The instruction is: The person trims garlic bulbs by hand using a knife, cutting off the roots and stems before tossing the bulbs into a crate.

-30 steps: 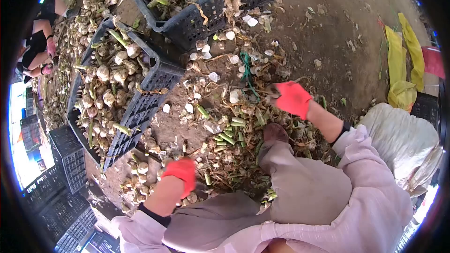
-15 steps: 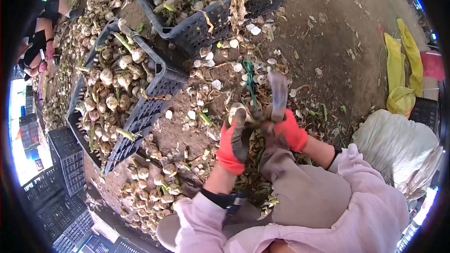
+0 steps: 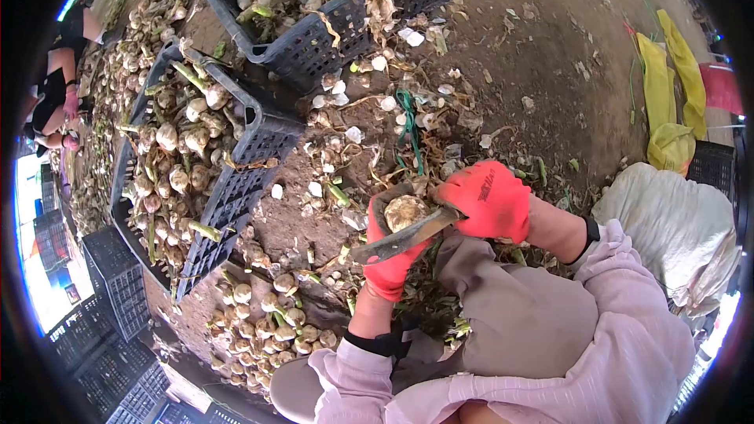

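Observation:
My left hand, in a red glove with a dark palm, is closed around a garlic bulb with its root side facing up. In my right hand, also red-gloved, is the handle end of a knife. Its curved blade lies across the front of the bulb and over my left fingers, pointing left. Both hands are above my knees. Just beyond them, a green strand lies among cut roots and dry skins on the dirt floor.
A crate full of garlic tilts at left; a second garlic crate stands behind it. Trimmed bulbs are heaped at lower left. A white sack and yellow bags lie at right. Another person works at far left.
The knife has swung from upright, beyond my hands, down across the bulb. My right hand has turned with its back upward, and the bulb now shows in my left hand.

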The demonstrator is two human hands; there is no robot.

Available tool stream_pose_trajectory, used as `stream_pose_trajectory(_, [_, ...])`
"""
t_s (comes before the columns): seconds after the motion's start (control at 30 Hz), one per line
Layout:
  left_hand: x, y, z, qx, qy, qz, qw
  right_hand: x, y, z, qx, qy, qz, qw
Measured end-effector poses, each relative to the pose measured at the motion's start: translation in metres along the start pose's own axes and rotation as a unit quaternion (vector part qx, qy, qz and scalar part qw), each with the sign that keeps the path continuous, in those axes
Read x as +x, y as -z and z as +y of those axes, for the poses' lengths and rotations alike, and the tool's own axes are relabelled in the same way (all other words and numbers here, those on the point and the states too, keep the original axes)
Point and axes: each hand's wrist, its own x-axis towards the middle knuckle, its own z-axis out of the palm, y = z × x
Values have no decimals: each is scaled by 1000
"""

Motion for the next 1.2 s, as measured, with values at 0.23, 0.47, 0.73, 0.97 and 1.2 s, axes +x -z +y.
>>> stream_pose_trajectory(0.23, [-1,-3,-11,57,-44,-1,997,0,-7,12,14,-8,15,1000])
stream_pose_trajectory(0.47, [-15,-6,23,-72,53,-46,995,-15,-2,73,-8,-215,72,974])
stream_pose_trajectory(0.73, [-1,-13,32,442,-220,-109,863,1,42,23,227,-242,-23,943])
stream_pose_trajectory(0.97, [-12,-38,3,625,-311,-187,691,22,39,18,26,-37,-203,978])
stream_pose_trajectory(1.2, [-17,-49,-35,520,-253,-113,808,21,34,16,27,-24,-218,975])
